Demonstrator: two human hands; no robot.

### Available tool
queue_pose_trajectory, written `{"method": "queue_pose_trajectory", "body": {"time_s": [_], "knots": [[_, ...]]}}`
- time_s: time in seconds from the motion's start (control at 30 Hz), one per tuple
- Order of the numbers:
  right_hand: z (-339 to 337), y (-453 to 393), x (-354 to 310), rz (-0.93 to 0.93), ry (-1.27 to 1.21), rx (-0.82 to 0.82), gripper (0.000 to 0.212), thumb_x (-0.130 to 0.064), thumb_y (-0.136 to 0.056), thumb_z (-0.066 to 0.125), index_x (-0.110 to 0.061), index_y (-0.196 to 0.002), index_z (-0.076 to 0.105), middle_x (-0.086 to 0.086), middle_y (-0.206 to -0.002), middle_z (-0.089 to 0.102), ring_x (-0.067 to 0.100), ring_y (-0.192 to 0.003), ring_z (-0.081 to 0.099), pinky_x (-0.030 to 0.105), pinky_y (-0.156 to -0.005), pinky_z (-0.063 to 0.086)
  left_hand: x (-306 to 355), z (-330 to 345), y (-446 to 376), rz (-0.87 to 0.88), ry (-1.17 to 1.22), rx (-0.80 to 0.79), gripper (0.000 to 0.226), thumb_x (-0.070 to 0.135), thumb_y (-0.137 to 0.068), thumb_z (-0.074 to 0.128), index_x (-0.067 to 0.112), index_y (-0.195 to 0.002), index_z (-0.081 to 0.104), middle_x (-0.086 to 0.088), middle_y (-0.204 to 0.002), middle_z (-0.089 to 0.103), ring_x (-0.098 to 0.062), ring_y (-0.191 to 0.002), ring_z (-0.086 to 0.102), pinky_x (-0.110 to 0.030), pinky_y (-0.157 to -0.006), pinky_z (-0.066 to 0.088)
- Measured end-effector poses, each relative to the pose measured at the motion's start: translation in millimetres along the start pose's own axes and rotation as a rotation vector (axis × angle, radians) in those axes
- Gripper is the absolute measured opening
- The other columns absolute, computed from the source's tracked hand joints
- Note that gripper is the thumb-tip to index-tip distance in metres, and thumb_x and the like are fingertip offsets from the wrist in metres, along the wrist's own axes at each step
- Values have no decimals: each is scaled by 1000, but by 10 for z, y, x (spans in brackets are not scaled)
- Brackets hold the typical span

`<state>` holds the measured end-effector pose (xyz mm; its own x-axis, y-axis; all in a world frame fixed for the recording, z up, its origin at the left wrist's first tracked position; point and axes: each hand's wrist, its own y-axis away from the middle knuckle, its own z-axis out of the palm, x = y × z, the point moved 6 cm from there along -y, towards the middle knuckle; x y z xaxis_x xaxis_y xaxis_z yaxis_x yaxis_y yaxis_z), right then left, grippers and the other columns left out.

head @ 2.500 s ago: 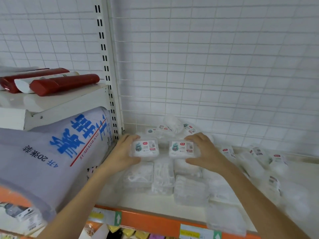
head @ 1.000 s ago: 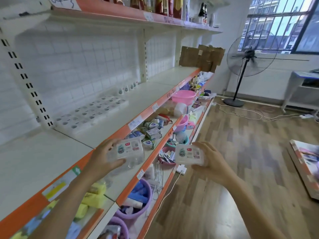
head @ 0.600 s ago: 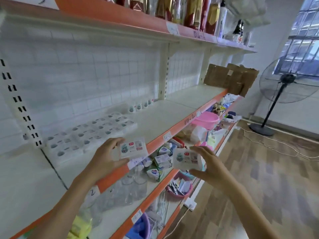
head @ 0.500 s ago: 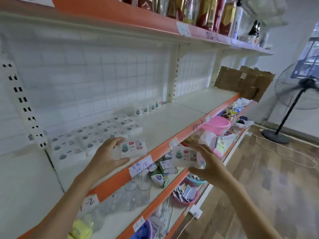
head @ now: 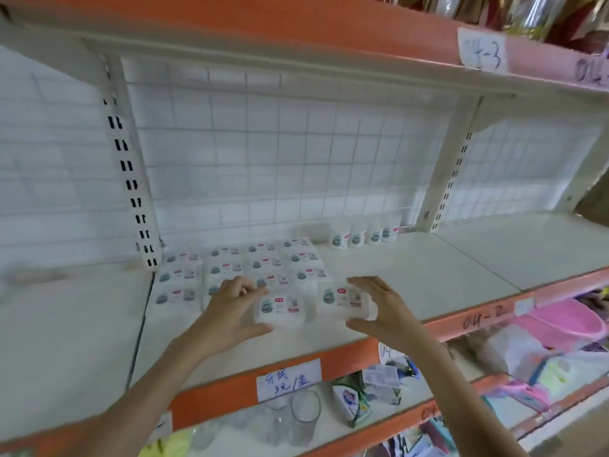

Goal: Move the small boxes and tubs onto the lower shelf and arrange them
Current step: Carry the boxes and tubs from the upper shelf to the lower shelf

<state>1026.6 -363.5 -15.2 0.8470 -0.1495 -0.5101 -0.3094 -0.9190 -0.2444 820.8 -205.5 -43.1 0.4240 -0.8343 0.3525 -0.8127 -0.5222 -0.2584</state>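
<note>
In the head view, the left hand grips one small box and the right hand grips another box, both low over the shelf near its front edge, just before the arranged boxes; four tubs stand at the back edge.

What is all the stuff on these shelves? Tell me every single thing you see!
small boxes: about a dozen in rows plus two at the front, white with labels, on the white shelf
tubs: about four, white, in a row by the back grid
price tag: one, white, handwritten, on the orange shelf edge
glasses: a few, clear, shelf below
packets: several, white and green, shelf below
basin: one, pink, lower right
left hand: holds one front box
right hand: holds the other front box
</note>
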Motion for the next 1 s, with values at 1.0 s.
{"method": "queue_pose_trajectory", "body": {"time_s": [1.0], "knots": [[491,-703,468,-310,-311,-228,44,-10,-72,76,-19,-111,57,1,-114,36,13,-109,43,18,-93,45,185,256,105,-473,-29,192,36,42,-80,64,19,-103,49,4,-101,52,-13,-91,54,-27,-78,47]]}}
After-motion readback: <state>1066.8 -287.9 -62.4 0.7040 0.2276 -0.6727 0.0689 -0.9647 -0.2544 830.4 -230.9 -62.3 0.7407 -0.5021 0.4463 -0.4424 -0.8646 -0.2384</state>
